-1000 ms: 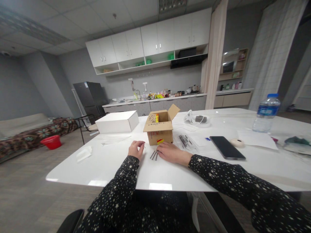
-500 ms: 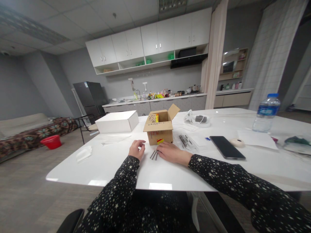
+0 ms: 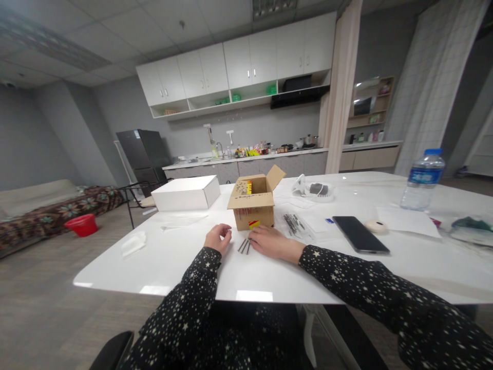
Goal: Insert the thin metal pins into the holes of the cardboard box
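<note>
Three dark screws (image 3: 244,246) lie side by side on the white table (image 3: 173,272), in front of a cardboard box (image 3: 252,211) with its flaps up. My right hand (image 3: 266,241) rests on the table just right of them, palm down with fingers stretched. Its fingertips reach the tops of the screws; whether they touch the nearest one I cannot tell. Left of the screws, my left hand (image 3: 217,239) has loosely curved fingers, with a gap between thumb and forefinger and nothing seen between them. The box's lower front edge is just beyond both hands.
A clear bag of screws (image 3: 295,226) lies right of the box, then a black phone (image 3: 360,234) and a water bottle (image 3: 422,180). Behind are a white box (image 3: 187,193) and a small white device (image 3: 314,189). A crumpled white wrapper (image 3: 133,244) sits at left.
My left hand has shifted very slightly to the right and down. My right hand, the screws and the cardboard box look the same.
</note>
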`<state>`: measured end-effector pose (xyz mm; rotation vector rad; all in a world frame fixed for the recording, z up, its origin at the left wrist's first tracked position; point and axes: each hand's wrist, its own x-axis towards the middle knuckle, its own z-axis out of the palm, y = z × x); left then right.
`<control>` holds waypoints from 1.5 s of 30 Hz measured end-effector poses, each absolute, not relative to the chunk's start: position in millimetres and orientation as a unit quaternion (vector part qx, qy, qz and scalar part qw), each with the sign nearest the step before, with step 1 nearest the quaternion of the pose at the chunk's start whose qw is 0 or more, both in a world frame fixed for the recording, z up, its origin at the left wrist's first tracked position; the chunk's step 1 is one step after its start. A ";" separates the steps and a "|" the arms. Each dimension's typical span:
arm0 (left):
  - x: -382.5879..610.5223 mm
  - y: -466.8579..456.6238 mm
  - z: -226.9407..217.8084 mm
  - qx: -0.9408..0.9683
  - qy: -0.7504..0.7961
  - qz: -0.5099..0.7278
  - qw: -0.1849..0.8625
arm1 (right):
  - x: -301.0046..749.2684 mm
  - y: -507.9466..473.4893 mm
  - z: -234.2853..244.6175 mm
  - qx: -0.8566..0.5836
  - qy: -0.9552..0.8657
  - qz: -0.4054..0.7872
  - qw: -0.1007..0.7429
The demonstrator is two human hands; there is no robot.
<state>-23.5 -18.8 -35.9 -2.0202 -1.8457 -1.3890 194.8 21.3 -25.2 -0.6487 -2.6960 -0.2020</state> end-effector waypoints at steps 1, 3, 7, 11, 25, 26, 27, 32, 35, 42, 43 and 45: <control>-24.0 -18.3 -35.9 -0.659 -0.606 -0.445 0.032 | 194.8 21.3 -25.0 -0.230 -0.954 -0.071 0.180; -24.8 -17.5 -36.0 -0.661 -0.614 -0.431 0.022 | 194.7 21.3 -24.8 -0.231 -0.954 -0.069 0.179; -25.1 -17.4 -36.0 -0.651 -0.633 -0.420 0.017 | 194.5 21.0 -24.7 -0.234 -0.954 -0.063 0.176; -24.4 -18.7 -35.3 -0.644 -0.646 -0.411 0.013 | 194.6 20.7 -24.6 -0.233 -0.954 -0.062 0.180; -31.2 -17.8 -33.4 -0.623 -0.643 -0.445 -0.016 | 195.1 22.2 -26.1 -0.235 -0.954 -0.059 0.174; -32.1 -17.7 -32.8 -0.619 -0.639 -0.456 -0.020 | 195.2 22.7 -26.8 -0.233 -0.955 -0.059 0.174; -32.9 -17.6 -32.2 -0.615 -0.635 -0.467 -0.027 | 195.2 23.2 -27.7 -0.232 -0.955 -0.059 0.174; -37.7 -15.4 -26.9 -0.586 -0.607 -0.534 -0.049 | 196.2 26.9 -33.2 -0.230 -0.956 -0.060 0.173; -42.2 -13.6 -20.1 -0.563 -0.582 -0.585 -0.043 | 198.0 27.9 -35.7 -0.231 -0.955 -0.059 0.175; -44.0 -16.1 17.8 -0.519 -0.540 -0.663 -0.024 | 202.7 27.4 -38.8 -0.232 -0.955 -0.048 0.176; -41.7 -17.1 24.8 -0.518 -0.531 -0.670 -0.020 | 202.8 27.4 -39.8 -0.232 -0.956 -0.049 0.175; -35.1 -19.2 38.0 -0.525 -0.513 -0.679 -0.015 | 202.3 27.1 -42.3 -0.233 -0.956 -0.053 0.173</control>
